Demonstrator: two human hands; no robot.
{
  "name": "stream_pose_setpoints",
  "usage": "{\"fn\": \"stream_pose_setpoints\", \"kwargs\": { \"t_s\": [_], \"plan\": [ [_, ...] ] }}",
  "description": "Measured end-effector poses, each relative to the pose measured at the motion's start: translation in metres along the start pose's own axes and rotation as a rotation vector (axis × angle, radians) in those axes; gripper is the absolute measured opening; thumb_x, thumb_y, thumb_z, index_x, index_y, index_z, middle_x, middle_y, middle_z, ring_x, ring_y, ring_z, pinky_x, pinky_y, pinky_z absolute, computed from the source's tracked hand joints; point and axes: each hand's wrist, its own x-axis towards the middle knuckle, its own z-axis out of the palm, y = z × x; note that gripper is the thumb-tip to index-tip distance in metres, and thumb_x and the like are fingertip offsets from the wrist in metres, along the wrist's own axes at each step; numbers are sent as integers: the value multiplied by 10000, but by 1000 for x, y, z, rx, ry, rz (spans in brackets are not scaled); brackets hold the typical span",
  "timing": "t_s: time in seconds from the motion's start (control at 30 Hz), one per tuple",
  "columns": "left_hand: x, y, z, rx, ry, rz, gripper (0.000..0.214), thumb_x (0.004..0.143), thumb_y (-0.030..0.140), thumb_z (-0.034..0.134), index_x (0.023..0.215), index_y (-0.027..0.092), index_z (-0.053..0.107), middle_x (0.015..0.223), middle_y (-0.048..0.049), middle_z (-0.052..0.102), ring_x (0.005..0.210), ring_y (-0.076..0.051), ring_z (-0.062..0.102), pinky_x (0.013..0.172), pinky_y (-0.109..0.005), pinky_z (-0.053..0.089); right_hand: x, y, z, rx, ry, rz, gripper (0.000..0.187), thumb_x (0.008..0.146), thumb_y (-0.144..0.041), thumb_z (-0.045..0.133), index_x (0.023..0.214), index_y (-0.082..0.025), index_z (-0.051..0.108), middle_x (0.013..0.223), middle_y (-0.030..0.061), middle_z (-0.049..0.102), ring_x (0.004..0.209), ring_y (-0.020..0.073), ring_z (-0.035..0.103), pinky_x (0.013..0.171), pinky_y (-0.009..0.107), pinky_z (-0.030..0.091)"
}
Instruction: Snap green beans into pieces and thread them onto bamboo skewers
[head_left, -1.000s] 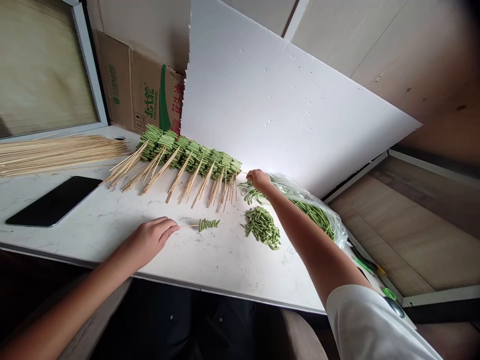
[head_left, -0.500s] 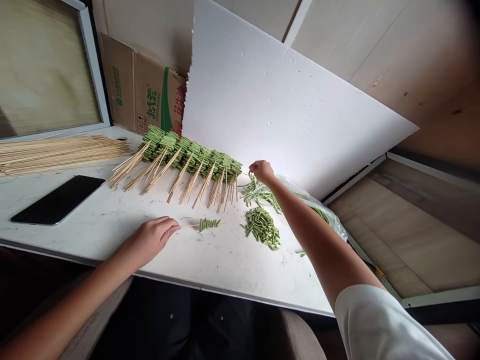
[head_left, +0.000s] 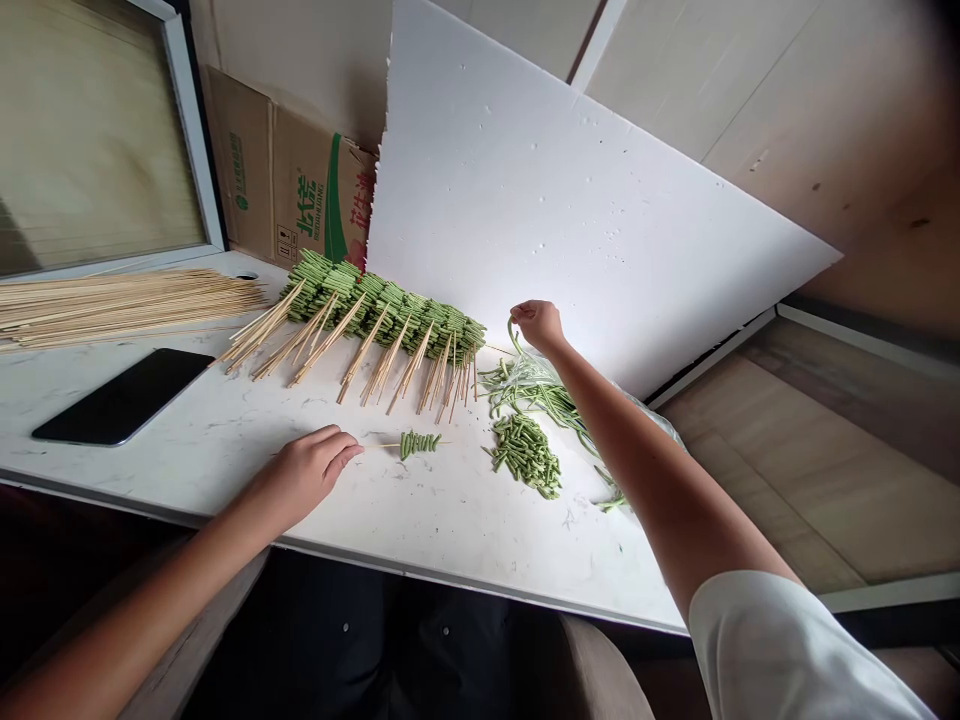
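While a bean [head_left: 512, 335] is held up by the right hand [head_left: 541, 322], its fingers drawn together on one end, a stick [head_left: 384, 445] is pinched by the left hand [head_left: 315, 468], thumb and fingertips together on its near end; a short row of cut pieces [head_left: 420, 445] is carried on the stick, low over the bench [head_left: 450, 530], and whether the bench is touched by them cannot be told; the bare tip is left showing beyond the last piece.

The raised bean is held above the long beans [head_left: 551, 403], which are spread at the mouth of a clear bag [head_left: 534, 370]; the pile [head_left: 527, 457] of cut pieces is found just in front of these, past the tip; finished skewers [head_left: 390, 312] are stacked in a row behind, with spare sticks [head_left: 120, 308] and a phone [head_left: 124, 397] laid to the left.

The step in hand is judged to be the sorting out of a long bean, with the threading only part done; for the next move, the bean would need to be lifted free of the tangle, and the stick kept steady meanwhile.
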Motion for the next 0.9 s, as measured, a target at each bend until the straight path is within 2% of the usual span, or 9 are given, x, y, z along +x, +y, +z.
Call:
{"fn": "stream_pose_setpoints", "kwargs": {
  "t_s": [0.17, 0.27, 0.37, 0.47, 0.57, 0.7, 0.8, 0.9],
  "plan": [
    [1, 2, -4, 169, 50, 53, 332, 1086, 342, 495, 874, 204, 709, 875, -58, 711, 882, -239, 633, 841, -395, 473, 0, -6, -8, -154, -104, -124, 232, 1023, -237, 589, 1077, -160, 801, 1053, 110, 830, 996, 227, 748, 853, 300, 542],
    [11, 10, -15, 233, 55, 72, 301, 1073, 330, 519, 891, 216, 729, 925, -66, 744, 965, -269, 634, 880, -430, 462, -3, -7, -13, -277, -155, -207, 223, 1017, -212, 606, 1090, -158, 810, 1104, 131, 816, 1034, 256, 725, 886, 329, 526],
    [44, 28, -28, 177, 46, 92, 284, 1059, 328, 517, 921, 225, 743, 954, -71, 757, 947, -265, 646, 876, -421, 500, -7, -7, -18, -361, -197, -303, 250, 1017, -163, 582, 1103, -153, 817, 1139, 142, 802, 1056, 266, 707, 904, 335, 517],
    [104, 54, -30, 70, 53, 31, 215, 1011, 343, 591, 944, 227, 759, 896, -48, 750, 790, -224, 657, 772, -370, 530, -14, -4, -21, -319, -192, -326, 255, 1011, -173, 596, 1133, -139, 817, 1123, 144, 803, 1043, 270, 707, 917, 343, 527],
    [179, 78, -8, -52, 6, -33, 135, 945, 294, 694, 923, 187, 773, 846, -54, 755, 751, -211, 670, 754, -353, 542, -20, -2, -24, -263, -169, -304, 240, 963, -171, 649, 1124, -133, 823, 1090, 139, 810, 1018, 281, 717, 925, 359, 545],
    [267, 96, 48, -116, -68, -80, 156, 871, 227, 788, 995, 132, 786, 901, -106, 773, 853, -246, 698, 885, -394, 550, -25, -1, -29, -175, -100, -250, 233, 921, -157, 669, 1084, -123, 832, 1025, 133, 820, 975, 283, 742, 891, 340, 546],
    [311, 100, 91, -161, -95, -108, 312, 812, 226, 843, 1103, 133, 775, 969, -117, 783, 908, -266, 712, 926, -402, 536, -27, 2, -31, -82, -71, -244, 209, 923, -169, 658, 1019, -111, 834, 970, 128, 822, 939, 275, 757, 842, 309, 539],
    [335, 98, 121, -281, -116, -96, 95, 861, 216, 762, 920, 142, 770, 872, -102, 766, 804, -236, 707, 846, -372, 530, -27, 12, -31, -8, -63, -276, 206, 946, -199, 634, 989, -114, 817, 948, 118, 820, 927, 256, 758, 844, 298, 539]
  ]
}}
